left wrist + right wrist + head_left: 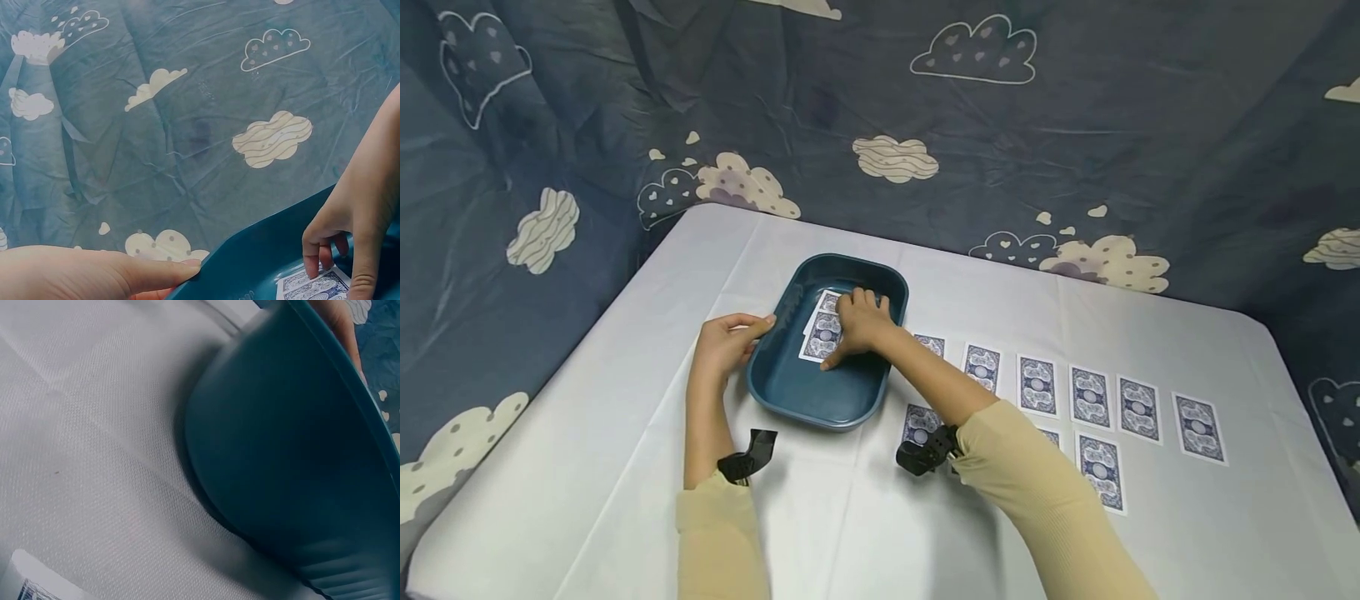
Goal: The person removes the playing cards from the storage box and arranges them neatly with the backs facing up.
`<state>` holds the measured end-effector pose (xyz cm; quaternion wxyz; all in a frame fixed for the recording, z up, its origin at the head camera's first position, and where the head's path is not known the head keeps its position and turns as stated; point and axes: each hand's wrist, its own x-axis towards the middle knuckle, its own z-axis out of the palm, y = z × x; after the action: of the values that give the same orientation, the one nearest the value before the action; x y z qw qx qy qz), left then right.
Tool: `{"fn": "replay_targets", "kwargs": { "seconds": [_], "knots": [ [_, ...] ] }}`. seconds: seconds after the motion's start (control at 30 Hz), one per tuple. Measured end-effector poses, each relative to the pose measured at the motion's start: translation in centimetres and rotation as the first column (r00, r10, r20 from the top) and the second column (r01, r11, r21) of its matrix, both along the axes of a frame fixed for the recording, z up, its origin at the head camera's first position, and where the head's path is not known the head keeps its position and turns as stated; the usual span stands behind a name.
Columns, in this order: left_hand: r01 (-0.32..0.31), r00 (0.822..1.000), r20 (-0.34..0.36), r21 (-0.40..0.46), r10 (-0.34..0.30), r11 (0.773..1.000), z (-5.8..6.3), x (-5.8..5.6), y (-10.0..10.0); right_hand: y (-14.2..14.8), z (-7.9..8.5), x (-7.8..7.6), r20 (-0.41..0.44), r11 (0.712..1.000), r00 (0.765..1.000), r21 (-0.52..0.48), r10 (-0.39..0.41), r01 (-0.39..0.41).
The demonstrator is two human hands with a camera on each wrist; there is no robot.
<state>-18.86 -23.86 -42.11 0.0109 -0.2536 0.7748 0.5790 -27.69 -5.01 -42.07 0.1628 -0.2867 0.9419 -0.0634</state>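
Observation:
My left hand (724, 346) pinches the left rim of a dark teal plastic tray (797, 400), thumb on top and fingers below. In the left wrist view, the left thumb (162, 273) lies along that rim. My right hand (862, 323) reaches into the tray over face-down playing cards (822, 336) with blue patterned backs. Its fingers and thumb are spread wide, fingertips right at the cards in the left wrist view (312, 289). Part of the cards is hidden under this hand. The right wrist view shows mainly the tray's outer wall (281, 444).
Right of the tray, several face-down playing cards (1037, 385) lie in a row on the white-covered table (617, 400). A nearer row includes another card (1101, 471), partly hidden by the right forearm. A dark cloud-print curtain (820, 92) hangs behind the table.

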Motion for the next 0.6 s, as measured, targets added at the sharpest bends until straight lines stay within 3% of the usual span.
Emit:
{"fn": "replay_targets", "kwargs": {
  "seconds": [0.2, 0.4, 0.6],
  "knots": [
    [-0.002, 1.000, -0.008, 0.010, 0.002, 1.000, -0.01, 0.05, 0.08, 0.22, -0.16, 0.01, -0.034, 0.997, 0.999, -0.072, 0.031, -0.033],
    [-0.002, 1.000, -0.002, 0.018, 0.002, 1.000, 0.01, -0.05, 0.14, 0.46, -0.03, 0.13, -0.158, 0.989, 0.984, -0.107, 0.081, -0.099],
    [0.008, 1.000, 0.010, 0.001, -0.008, 1.000, 0.07, 0.11, 0.17, 0.71, 0.24, 0.27, -0.224, 0.982, 0.974, -0.174, 0.037, -0.077]
  ]
}}
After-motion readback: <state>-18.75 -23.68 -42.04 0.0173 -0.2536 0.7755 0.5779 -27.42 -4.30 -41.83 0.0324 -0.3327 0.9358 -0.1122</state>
